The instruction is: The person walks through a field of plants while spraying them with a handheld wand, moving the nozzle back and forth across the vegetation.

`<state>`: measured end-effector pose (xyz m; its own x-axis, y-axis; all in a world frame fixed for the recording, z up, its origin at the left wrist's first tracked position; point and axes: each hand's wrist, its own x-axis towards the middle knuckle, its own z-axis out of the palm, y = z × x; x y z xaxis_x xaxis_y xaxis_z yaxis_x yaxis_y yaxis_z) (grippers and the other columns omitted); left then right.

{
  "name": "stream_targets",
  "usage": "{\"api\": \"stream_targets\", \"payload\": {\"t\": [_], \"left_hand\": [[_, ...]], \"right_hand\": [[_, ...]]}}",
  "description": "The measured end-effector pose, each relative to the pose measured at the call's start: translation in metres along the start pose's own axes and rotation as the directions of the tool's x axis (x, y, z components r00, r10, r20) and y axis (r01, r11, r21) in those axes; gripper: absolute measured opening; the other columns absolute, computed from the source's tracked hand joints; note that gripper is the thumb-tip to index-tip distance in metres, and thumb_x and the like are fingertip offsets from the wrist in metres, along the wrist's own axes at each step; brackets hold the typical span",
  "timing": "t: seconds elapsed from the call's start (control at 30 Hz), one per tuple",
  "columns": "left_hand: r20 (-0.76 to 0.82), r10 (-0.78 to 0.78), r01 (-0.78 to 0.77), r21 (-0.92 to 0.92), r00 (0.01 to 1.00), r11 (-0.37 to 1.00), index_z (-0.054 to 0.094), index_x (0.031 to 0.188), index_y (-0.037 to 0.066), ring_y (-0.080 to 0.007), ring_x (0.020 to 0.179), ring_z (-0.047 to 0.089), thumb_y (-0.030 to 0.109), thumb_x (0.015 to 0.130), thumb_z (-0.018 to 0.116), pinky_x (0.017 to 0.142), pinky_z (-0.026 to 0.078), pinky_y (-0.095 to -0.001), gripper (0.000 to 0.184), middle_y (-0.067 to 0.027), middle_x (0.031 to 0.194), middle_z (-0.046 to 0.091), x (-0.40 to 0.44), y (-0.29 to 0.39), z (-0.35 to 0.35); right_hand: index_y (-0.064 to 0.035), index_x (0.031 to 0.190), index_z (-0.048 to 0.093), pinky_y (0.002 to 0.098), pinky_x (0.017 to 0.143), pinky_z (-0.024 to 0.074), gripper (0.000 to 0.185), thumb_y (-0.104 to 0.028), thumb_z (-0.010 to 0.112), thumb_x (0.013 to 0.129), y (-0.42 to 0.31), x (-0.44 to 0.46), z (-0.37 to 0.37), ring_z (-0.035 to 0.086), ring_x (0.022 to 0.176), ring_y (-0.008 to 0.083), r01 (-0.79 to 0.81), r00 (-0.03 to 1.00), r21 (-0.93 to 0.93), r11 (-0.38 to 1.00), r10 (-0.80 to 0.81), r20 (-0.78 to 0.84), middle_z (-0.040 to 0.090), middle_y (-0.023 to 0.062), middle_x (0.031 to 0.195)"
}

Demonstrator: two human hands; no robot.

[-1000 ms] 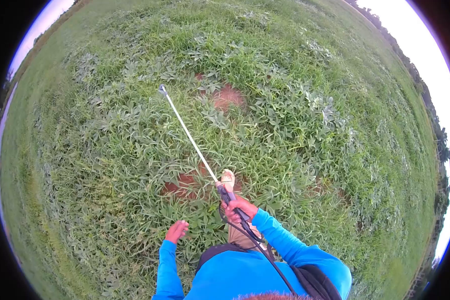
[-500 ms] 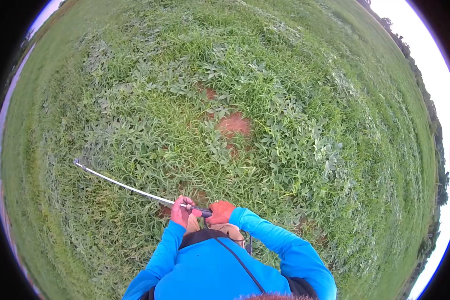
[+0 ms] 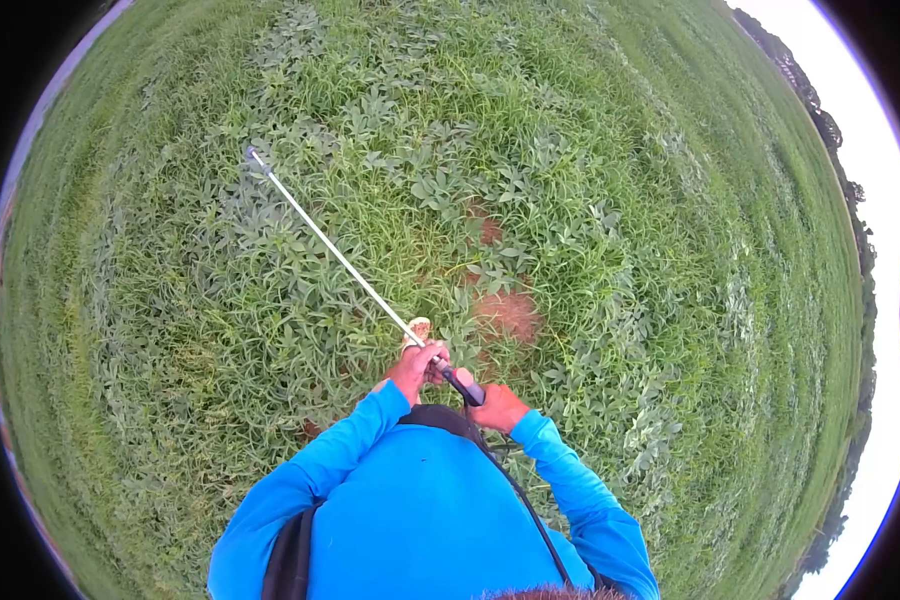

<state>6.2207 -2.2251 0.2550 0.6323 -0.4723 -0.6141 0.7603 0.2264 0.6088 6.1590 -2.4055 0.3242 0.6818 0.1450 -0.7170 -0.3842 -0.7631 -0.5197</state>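
Note:
A long pale sprayer wand (image 3: pixel 342 258) slants up and left from my hands over the plants. Its dark nozzle end (image 3: pixel 254 156) hangs over the leaves; no spray can be made out. My left hand (image 3: pixel 418 372) is closed round the wand where the pale tube meets the black handle (image 3: pixel 459 384). At the handle's rear end, my right hand (image 3: pixel 500 408) grips it, with some fingers hidden. A thin black hose (image 3: pixel 520 495) runs back from the handle across my blue shirt (image 3: pixel 420 510).
Low broad-leaved plants (image 3: pixel 260 235) grow among tall grass (image 3: pixel 530 90) all around. A patch of reddish bare soil (image 3: pixel 510 314) lies ahead of my right hand. My foot (image 3: pixel 420 328) shows beyond my left hand. Trees (image 3: pixel 820 125) line the field's right edge.
The wand has swung from pointing left to pointing up and left, its nozzle now farther forward. Both hands have moved right and forward with it. A foot has come into view.

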Motion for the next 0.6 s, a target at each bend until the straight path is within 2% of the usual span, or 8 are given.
{"api": "stream_targets", "payload": {"t": [0.07,0.17,0.2,0.27,0.3,0.4,0.43,0.6], "left_hand": [[0.102,0.076,-0.087,0.115,0.992,0.990,0.054,0.085,0.010,-0.0091,0.058,0.051,0.040,0.084,0.048,0.054,0.043,-0.0230,0.030,0.0002,0.070,0.054,0.058,0.036,0.002],[0.186,0.095,-0.153,0.328,0.978,0.932,0.047,0.104,0.008,-0.0098,0.067,0.049,0.037,0.085,0.048,0.059,0.041,-0.0245,0.035,-0.0046,0.091,0.054,0.117,0.106,0.031],[0.203,0.117,-0.184,0.351,0.972,0.918,0.044,0.109,0.007,-0.0105,0.070,0.049,0.036,0.086,0.048,0.061,0.041,-0.0252,0.037,-0.0056,0.094,0.054,0.131,0.131,0.044],[0.278,0.266,-0.378,0.526,0.923,0.762,0.038,0.116,0.005,-0.0133,0.077,0.051,0.036,0.085,0.050,0.065,0.042,-0.0264,0.045,-0.0070,0.095,0.053,0.177,0.160,0.060],[0.288,0.318,-0.424,0.496,0.904,0.757,0.035,0.116,0.002,-0.0165,0.082,0.052,0.038,0.084,0.053,0.068,0.043,-0.0290,0.052,-0.0105,0.097,0.053,0.206,0.169,0.064],[0.209,0.380,-0.419,0.648,0.901,0.636,0.035,0.115,0.000,-0.0183,0.086,0.053,0.040,0.082,0.055,0.072,0.044,-0.0324,0.055,-0.0140,0.099,0.053,0.261,0.228,0.087],[0.159,0.549,-0.527,0.582,0.821,0.619,0.034,0.112,0.000,-0.0204,0.085,0.055,0.038,0.082,0.056,0.076,0.044,-0.0344,0.054,-0.0149,0.097,0.054,0.285,0.238,0.094],[-0.023,0.484,-0.328,0.706,0.875,0.627,0.035,0.109,0.000,-0.0244,0.086,0.055,0.041,0.080,0.057,0.078,0.044,-0.0351,0.055,-0.0160,0.095,0.054,0.397,0.315,0.090]], "right_hand": [[-0.0012,0.082,0.060,0.0418,0.068,0.0466,0.034,-0.031,0.059,0.065,-0.001,0.041,-0.043,0.059,0.072,0.0375,0.011,0.996,0.018,1.000,-0.009,-0.084,0.061,0.0235,0.076],[0.0021,0.075,0.057,0.0385,0.060,0.0456,0.031,-0.028,0.061,0.067,-0.002,0.094,-0.128,0.059,0.060,0.0292,-0.016,0.985,0.021,1.000,0.019,-0.172,0.058,0.0186,0.064],[0.0018,0.075,0.056,0.0391,0.061,0.0455,0.030,-0.027,0.061,0.067,0.016,0.120,-0.145,0.059,0.063,0.0310,0.032,0.955,-0.069,0.997,-0.051,-0.292,0.058,0.0186,0.066],[0.0009,0.076,0.058,0.0406,0.063,0.0463,0.029,-0.026,0.061,0.067,0.003,0.145,-0.200,0.059,0.066,0.0342,0.151,0.905,-0.109,0.982,-0.182,-0.384,0.059,0.0194,0.069],[0.0009,0.076,0.058,0.0406,0.063,0.0463,0.029,-0.026,0.061,0.067,-0.005,0.160,-0.226,0.059,0.066,0.0342,0.169,0.901,-0.109,0.980,-0.198,-0.387,0.059,0.0194,0.069],[0.0002,0.083,0.061,0.0442,0.071,0.0472,0.036,-0.032,0.058,0.068,-0.022,0.217,-0.295,0.059,0.075,0.0398,0.088,0.902,-0.207,0.974,-0.166,-0.400,0.060,0.0243,0.078],[0.0002,0.083,0.061,0.0441,0.071,0.0472,0.037,-0.034,0.057,0.069,-0.029,0.241,-0.315,0.059,0.076,0.0398,0.074,0.914,-0.215,0.974,-0.153,-0.376,0.060,0.0246,0.079],[-0.0012,0.079,0.062,0.0420,0.068,0.0475,0.040,-0.039,0.055,0.070,-0.038,0.369,-0.390,0.059,0.072,0.0378,0.144,0.926,-0.163,0.976,-0.191,-0.325,0.061,0.0221,0.078]]}}
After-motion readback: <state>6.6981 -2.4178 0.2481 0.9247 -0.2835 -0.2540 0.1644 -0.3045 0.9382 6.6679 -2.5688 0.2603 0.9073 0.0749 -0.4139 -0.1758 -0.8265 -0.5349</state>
